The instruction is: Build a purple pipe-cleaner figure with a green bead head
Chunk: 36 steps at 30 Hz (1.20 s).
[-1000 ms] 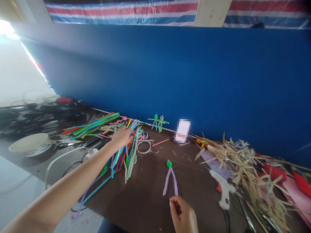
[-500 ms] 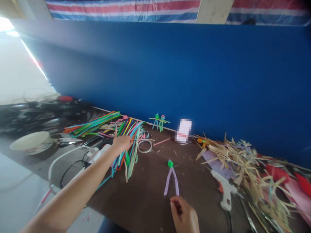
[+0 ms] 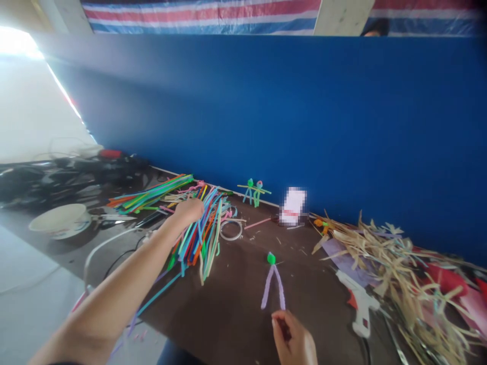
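Note:
My left hand (image 3: 190, 210) reaches across to a loose pile of multicoloured pipe cleaners (image 3: 207, 233), its fingers closed among the strands at the upper left side. Which strands it grips is hidden. A purple pipe cleaner (image 3: 132, 324) sticks out below my left forearm, past the table edge. At the front, a small pipe cleaner figure (image 3: 271, 259) has a green head and two spread purple legs. My right hand (image 3: 294, 337) is curled at the lower end of its right leg, thumb and forefinger drawn together. Whether they pinch the leg is unclear.
Two finished-looking figures (image 3: 253, 192) lean by the blue partition. A white ring (image 3: 231, 230) lies beside the pile. To the right are a glue gun (image 3: 359, 304) and dried husk strips (image 3: 391, 258). At left stand a bowl (image 3: 61, 220) and a white cable (image 3: 99, 243).
My left hand has shifted up and left over the pile, and a purple pipe cleaner now shows below the forearm. My right hand and the purple-legged figure keep their places; the view has shifted slightly.

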Each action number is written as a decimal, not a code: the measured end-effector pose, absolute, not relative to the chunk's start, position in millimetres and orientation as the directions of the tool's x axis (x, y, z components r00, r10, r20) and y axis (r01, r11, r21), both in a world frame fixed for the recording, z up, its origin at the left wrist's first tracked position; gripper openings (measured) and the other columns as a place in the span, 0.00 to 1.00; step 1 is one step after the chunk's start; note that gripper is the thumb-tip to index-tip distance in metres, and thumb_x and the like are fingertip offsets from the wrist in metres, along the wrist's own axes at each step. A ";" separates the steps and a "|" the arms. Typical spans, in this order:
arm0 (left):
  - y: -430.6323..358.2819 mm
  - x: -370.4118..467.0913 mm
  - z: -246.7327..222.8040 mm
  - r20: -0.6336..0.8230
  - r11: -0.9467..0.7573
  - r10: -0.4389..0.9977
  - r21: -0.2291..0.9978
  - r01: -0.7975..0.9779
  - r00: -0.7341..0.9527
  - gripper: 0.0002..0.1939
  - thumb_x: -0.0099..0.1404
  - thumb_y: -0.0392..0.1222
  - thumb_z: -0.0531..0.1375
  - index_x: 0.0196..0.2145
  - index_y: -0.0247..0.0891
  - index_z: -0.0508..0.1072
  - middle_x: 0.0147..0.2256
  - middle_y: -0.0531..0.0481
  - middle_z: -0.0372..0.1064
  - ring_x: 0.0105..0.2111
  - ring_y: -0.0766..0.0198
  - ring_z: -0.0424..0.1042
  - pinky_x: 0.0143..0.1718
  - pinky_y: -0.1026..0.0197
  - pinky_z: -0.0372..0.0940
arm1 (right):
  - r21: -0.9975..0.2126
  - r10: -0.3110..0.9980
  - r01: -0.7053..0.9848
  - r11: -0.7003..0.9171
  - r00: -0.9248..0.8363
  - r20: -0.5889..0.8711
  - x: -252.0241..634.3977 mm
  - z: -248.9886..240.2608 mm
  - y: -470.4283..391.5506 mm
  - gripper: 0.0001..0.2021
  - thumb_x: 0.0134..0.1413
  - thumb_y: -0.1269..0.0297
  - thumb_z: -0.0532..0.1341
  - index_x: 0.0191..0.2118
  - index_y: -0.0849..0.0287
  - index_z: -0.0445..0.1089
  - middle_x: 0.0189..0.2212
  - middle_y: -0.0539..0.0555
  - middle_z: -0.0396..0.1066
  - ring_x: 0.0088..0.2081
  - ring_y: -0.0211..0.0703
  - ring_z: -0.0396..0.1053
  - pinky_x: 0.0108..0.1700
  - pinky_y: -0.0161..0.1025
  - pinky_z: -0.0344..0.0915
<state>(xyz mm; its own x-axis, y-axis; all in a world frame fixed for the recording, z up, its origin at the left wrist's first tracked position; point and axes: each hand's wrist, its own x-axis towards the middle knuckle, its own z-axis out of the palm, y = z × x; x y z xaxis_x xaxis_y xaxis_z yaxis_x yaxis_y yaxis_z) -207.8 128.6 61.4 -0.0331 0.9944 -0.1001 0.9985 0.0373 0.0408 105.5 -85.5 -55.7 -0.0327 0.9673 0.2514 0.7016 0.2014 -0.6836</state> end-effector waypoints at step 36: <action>111.8 -154.9 23.1 0.088 -0.147 0.988 0.356 0.923 0.123 0.17 0.58 0.33 0.49 0.43 0.37 0.70 0.44 0.46 0.68 0.43 0.60 0.67 0.47 0.62 0.59 | -0.662 0.960 0.711 0.236 -0.064 0.274 107.2 -59.6 -84.7 0.12 0.53 0.60 0.50 0.28 0.57 0.68 0.22 0.52 0.70 0.22 0.38 0.68 0.24 0.29 0.63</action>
